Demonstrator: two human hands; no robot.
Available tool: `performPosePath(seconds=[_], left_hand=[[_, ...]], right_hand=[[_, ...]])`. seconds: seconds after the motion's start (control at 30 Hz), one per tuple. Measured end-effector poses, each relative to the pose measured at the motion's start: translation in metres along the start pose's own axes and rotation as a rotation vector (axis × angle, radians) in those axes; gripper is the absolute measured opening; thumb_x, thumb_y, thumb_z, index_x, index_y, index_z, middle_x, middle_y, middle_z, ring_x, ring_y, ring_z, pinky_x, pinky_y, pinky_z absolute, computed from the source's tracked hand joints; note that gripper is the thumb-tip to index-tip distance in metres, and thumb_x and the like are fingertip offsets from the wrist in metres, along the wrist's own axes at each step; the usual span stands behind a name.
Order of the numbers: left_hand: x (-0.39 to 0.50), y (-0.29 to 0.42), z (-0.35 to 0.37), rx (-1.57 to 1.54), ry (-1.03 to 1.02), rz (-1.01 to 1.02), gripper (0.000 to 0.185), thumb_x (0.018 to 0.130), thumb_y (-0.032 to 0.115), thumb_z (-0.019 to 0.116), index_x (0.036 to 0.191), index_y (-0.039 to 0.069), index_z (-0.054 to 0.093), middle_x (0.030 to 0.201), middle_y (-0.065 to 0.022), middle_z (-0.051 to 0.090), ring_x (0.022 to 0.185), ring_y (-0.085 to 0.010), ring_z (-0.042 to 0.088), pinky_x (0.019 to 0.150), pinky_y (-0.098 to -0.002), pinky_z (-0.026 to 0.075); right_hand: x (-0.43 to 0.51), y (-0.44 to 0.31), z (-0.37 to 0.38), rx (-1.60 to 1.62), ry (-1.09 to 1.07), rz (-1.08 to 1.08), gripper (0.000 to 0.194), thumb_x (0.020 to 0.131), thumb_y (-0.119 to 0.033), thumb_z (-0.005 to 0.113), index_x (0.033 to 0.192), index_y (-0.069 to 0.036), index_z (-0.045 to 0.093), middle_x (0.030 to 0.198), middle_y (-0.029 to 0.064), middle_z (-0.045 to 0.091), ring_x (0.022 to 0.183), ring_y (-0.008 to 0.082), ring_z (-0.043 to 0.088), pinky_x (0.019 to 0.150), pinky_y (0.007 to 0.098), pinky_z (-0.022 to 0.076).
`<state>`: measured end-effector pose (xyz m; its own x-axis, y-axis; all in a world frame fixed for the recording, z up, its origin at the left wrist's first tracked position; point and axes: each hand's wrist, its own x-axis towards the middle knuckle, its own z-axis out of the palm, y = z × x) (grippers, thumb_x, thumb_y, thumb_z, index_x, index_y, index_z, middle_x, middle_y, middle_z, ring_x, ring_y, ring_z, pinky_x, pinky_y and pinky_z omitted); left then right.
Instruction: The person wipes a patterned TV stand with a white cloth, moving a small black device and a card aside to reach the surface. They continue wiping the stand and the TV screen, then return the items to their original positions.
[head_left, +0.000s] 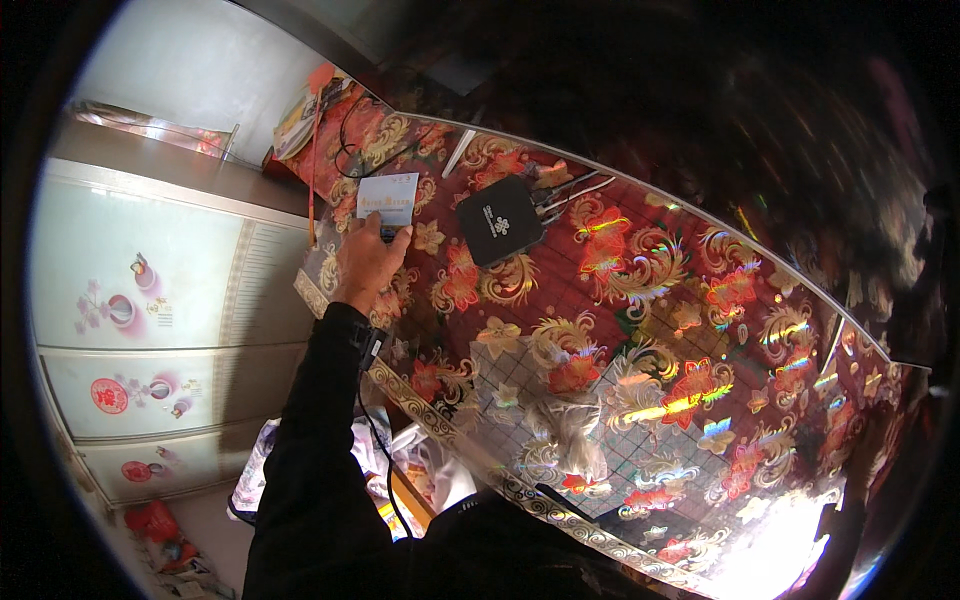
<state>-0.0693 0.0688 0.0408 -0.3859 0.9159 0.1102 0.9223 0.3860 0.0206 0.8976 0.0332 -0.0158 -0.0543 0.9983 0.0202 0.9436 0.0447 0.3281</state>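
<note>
My left hand (371, 259) grips the lower edge of a white printed card (388, 196), thumb on the right and fingers on the left. A small dark patch shows between them. The card lies on a red and gold floral tablecloth (555, 307) with a shiny surface. Right of the card sits a black set-top box (500, 222) with cables at its side. At the far right, dim and blurred, my right hand (870, 446) appears near the table's edge; its fingers and anything in them cannot be made out.
A crumpled clear plastic bag (577, 435) lies on the cloth near a dark flat object (562, 502). A thin red stick (313, 165) and papers (296, 131) are at the table's far left. Cabinet doors (142, 262) stand to the left. Bags (259, 469) sit below the table edge.
</note>
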Motion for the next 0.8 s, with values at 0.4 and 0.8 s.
performPosePath(seconds=[0.4, 0.8], left_hand=[[0.042, -0.007, -0.008, -0.113, 0.257, 0.105, 0.038, 0.113, 0.027, 0.075, 0.140, 0.001, 0.074, 0.135, -0.0265, 0.075, 0.124, -0.0474, 0.072, 0.103, -0.0578, 0.057], [0.192, 0.042, -0.079, -1.465, 0.206, -0.253, 0.106, 0.116, 0.081, 0.048, 0.182, 0.000, 0.033, 0.186, -0.0206, 0.040, 0.171, -0.0346, 0.037, 0.138, -0.0488, 0.036]], right_hand=[[0.007, -0.006, -0.024, 0.376, -0.019, 0.226, 0.048, 0.121, -0.018, 0.056, 0.163, 0.004, 0.060, 0.170, 0.0282, 0.059, 0.159, 0.0467, 0.054, 0.133, 0.0517, 0.0440], [0.091, -0.057, -0.082, 1.766, 0.597, 0.615, 0.068, 0.124, -0.053, 0.057, 0.171, -0.003, 0.057, 0.162, 0.0076, 0.067, 0.149, 0.0209, 0.063, 0.129, 0.0410, 0.0482]])
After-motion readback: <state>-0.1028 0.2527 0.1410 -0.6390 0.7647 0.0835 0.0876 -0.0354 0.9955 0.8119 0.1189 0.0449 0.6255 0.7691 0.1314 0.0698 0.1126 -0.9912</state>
